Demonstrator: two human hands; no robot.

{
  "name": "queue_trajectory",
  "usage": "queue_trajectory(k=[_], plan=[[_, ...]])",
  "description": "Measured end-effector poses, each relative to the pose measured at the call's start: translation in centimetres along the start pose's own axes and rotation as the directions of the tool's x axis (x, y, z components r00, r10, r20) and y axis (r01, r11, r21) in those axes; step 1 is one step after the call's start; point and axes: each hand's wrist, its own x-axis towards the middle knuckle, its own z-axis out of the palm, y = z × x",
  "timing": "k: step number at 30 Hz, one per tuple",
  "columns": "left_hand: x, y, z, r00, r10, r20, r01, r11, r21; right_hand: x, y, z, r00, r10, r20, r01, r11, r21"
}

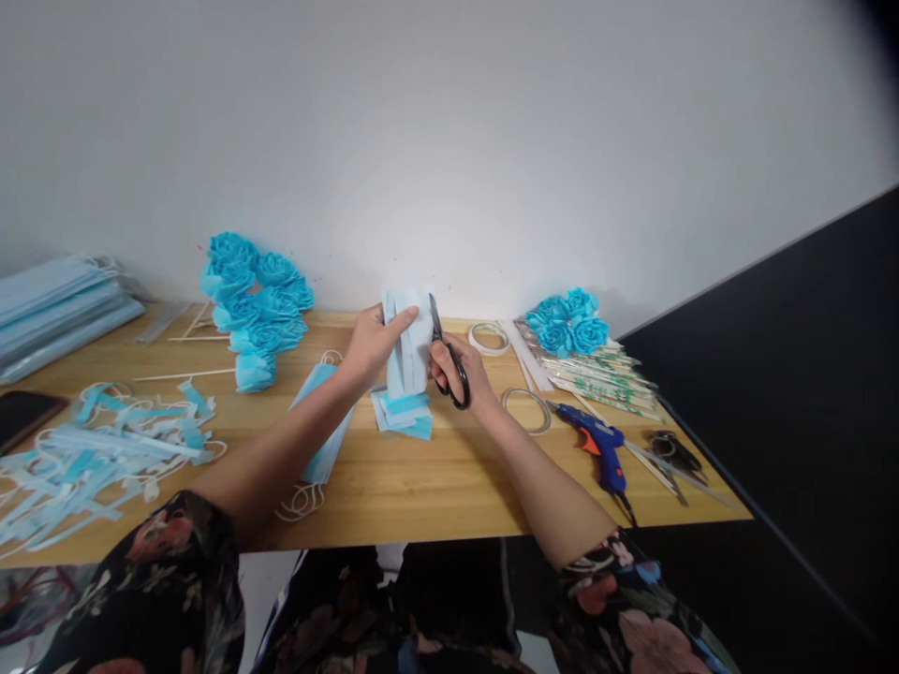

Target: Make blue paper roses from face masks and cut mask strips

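Observation:
My left hand (pixel 379 339) pinches a pale blue pleated face mask piece (pixel 407 360), thumb across its front, held up over the table. In my right hand (pixel 460 370) are black-handled scissors (pixel 458 382), blades pointing up along the piece's right edge. Whether the blades are parted I cannot tell. Beneath the held piece lie several cut blue mask pieces (pixel 407 419) in a small pile. A whole blue face mask (pixel 327 440) with white ear loops rests beside them, partly hidden behind my left forearm.
Blue flowers (pixel 259 304) and more flowers (pixel 567 320) stand left and right. A heap of mask strips (pixel 105 449), stacked masks (pixel 63 304) and a phone (pixel 24 417) lie left. At right are tape rolls (pixel 526 412), a blue glue gun (pixel 596 440) and wrapped sticks (pixel 608 374).

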Motion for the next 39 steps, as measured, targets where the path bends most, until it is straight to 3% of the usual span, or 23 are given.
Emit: queue_trajectory(k=[39], plan=[[0.05, -0.24, -0.16, 1.000, -0.005, 0.002, 0.005, 1.000, -0.021, -0.10, 0.02, -0.02, 0.998, -0.054, -0.023, 0.053, 0.996, -0.075]])
